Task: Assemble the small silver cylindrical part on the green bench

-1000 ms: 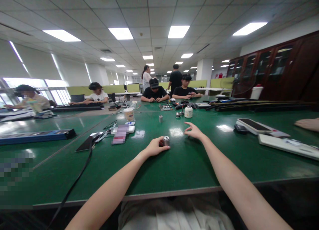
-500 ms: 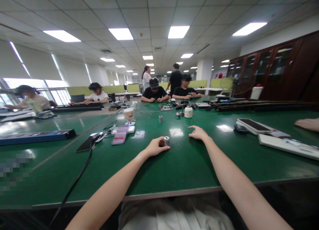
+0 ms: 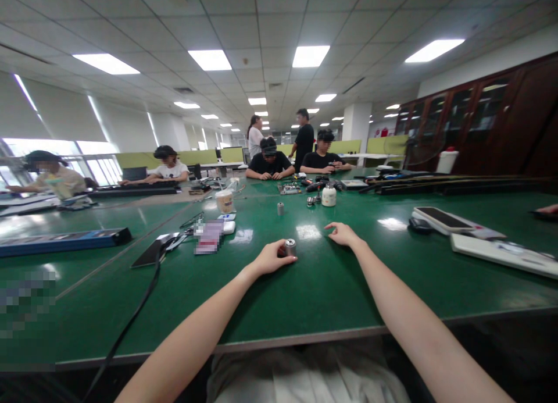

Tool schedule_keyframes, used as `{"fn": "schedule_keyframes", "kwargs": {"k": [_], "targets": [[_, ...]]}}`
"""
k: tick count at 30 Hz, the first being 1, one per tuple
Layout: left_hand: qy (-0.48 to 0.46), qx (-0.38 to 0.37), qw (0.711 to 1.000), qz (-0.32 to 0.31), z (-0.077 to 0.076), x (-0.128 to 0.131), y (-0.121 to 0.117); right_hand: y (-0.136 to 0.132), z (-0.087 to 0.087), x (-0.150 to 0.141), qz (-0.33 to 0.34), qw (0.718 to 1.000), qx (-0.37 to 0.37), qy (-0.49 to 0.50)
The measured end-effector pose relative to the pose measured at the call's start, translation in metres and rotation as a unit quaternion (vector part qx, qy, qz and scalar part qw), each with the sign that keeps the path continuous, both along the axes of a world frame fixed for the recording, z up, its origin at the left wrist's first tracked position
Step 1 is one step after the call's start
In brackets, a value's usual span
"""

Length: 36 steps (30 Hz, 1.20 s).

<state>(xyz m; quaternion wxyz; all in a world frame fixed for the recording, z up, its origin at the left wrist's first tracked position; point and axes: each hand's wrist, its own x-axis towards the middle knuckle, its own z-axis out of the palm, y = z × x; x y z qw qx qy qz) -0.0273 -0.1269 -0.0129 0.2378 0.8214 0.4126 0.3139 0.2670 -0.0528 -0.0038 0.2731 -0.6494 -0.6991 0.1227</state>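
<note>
My left hand (image 3: 271,257) is wrapped round a small silver metal cylinder (image 3: 290,248) with a hole in its top, which stands upright on the green tabletop (image 3: 322,301). Thumb and fingers touch it from the left and front. To the right, my right hand (image 3: 342,234) hovers or rests low over the table, fingers apart and holding nothing. A second small metal cylinder (image 3: 280,208) stands farther off, beyond both hands. Past the right hand are a white jar (image 3: 329,195) and some small shiny metal parts (image 3: 311,201) beside it.
At left lie a drink cup (image 3: 225,201), a pinkish packet (image 3: 210,236), a black cable (image 3: 152,286) and a long blue bar (image 3: 65,240). On the right are a phone (image 3: 442,220) and a white flat case (image 3: 501,255). Several people sit or stand across the table.
My right hand has shifted slightly left. The left hand keeps its grip on the cylinder. At the far right edge, another person's hand has drawn back and a dark object shows there.
</note>
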Motion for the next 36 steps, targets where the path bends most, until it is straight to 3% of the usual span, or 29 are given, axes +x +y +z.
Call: {"fn": "schedule_keyframes", "kwargs": {"k": [9,25,30,33,36], "targets": [[0.007,0.000,1.000,0.004,0.001,0.001,0.000,0.000,0.005,0.000,-0.018,0.999,-0.041,0.031],[-0.002,-0.004,1.000,0.004,0.001,0.001,-0.001,0.002,0.005,-0.005,-0.033,0.997,-0.021,0.060],[-0.006,-0.004,1.000,-0.001,0.001,0.001,-0.001,-0.002,0.012,-0.024,0.024,0.985,0.017,0.170],[-0.003,0.000,1.000,-0.001,0.001,0.001,-0.001,-0.010,0.019,-0.046,0.088,0.958,-0.014,0.274],[-0.001,0.003,1.000,-0.001,0.000,0.001,0.000,-0.020,0.025,-0.070,0.099,0.923,-0.030,0.370]]}}
